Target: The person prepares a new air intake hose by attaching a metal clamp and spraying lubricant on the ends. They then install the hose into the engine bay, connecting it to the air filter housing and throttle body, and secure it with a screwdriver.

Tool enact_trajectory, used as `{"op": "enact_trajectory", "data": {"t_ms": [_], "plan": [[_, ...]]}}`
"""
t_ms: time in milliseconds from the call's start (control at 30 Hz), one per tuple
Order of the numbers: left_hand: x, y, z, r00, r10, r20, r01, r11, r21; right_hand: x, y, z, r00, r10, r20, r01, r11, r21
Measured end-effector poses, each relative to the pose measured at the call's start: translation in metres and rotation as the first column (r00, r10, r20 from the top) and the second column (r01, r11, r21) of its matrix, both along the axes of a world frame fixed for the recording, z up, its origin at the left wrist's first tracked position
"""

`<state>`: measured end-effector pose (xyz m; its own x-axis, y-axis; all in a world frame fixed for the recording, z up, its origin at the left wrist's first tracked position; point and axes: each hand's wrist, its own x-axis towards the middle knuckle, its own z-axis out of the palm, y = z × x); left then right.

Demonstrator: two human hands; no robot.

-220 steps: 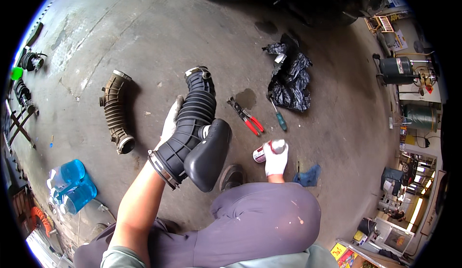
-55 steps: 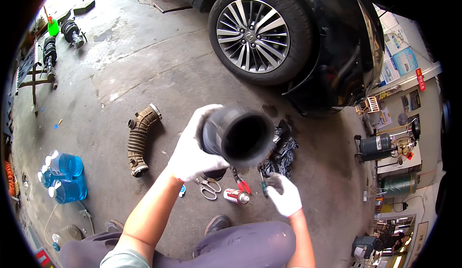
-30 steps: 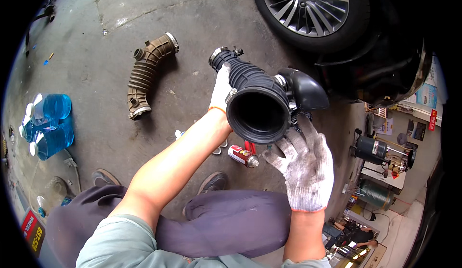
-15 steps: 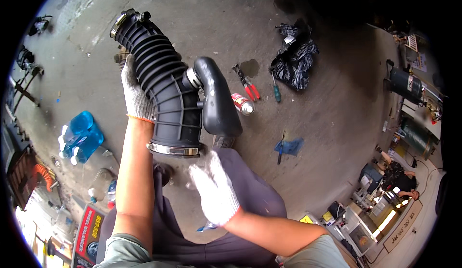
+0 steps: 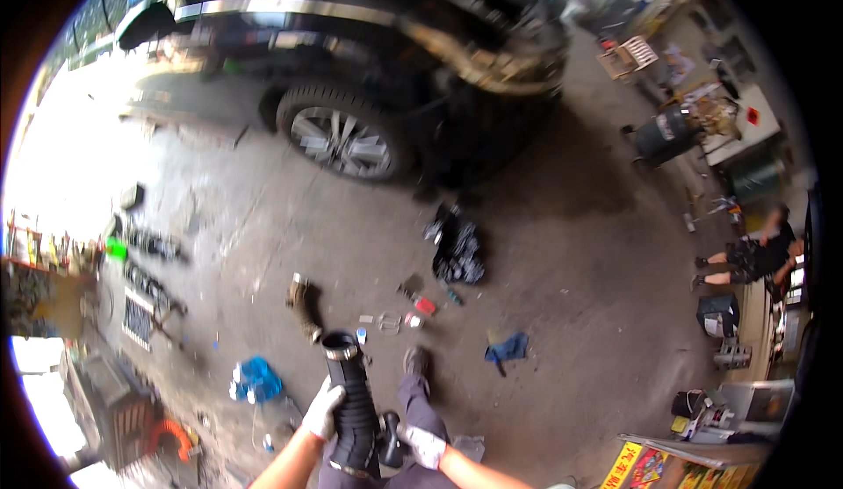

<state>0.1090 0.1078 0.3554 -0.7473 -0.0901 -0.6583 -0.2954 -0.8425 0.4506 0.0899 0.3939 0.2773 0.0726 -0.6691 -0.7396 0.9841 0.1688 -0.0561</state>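
The black hose (image 5: 353, 392) has swung over since half a second ago: then it hid most of the brown hose (image 5: 303, 307), and now that one shows on the floor (image 5: 571, 296) just past its open end. The right hand (image 5: 424, 446), then below the clamped end, has come up beside the side chamber (image 5: 389, 438).

The left hand (image 5: 324, 411) holds the black hose in the air before the person's legs, fingers closed on its left side, the open end pointing toward the car (image 5: 351, 59). The right fingers are at the chamber; I can't tell whether they pinch it or merely touch.

Out on the floor, scissors (image 5: 389, 322), a can (image 5: 414, 320), red pliers (image 5: 423, 303) and a screwdriver (image 5: 453, 295) lie close together, a crumpled bag (image 5: 457, 248) beyond them. A blue cloth (image 5: 507, 347) lies to their right, blue jugs (image 5: 255, 380) well to their left. Near the floor's right edge is a co-worker (image 5: 764, 248).
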Motion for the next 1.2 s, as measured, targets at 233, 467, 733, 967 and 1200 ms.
{"op": "enact_trajectory", "data": {"t_ms": [233,467,733,967,1200], "plan": [[-0.107,0.074,0.148,0.88,-0.373,-0.294,0.403,0.914,0.045,-0.029,0.072,0.138,0.84,-0.289,-0.46,0.3,0.953,-0.05],[-0.223,0.142,0.218,0.474,-0.853,0.218,0.724,0.237,-0.648,-0.078,0.175,0.191,0.561,-0.381,-0.735,0.647,0.756,0.102],[-0.253,0.144,0.146,0.413,-0.432,0.802,0.826,-0.193,-0.529,-0.181,0.409,0.238,0.39,-0.148,-0.909,0.837,0.467,0.284],[-0.207,0.155,0.112,0.333,-0.316,0.888,0.943,0.138,-0.304,-0.293,0.548,0.249,0.319,-0.162,-0.934,0.914,0.312,0.258],[-0.355,0.249,0.072,0.067,-0.347,0.935,0.996,0.075,-0.043,-0.471,0.62,0.252,0.324,-0.12,-0.938,0.929,0.227,0.292]]}}
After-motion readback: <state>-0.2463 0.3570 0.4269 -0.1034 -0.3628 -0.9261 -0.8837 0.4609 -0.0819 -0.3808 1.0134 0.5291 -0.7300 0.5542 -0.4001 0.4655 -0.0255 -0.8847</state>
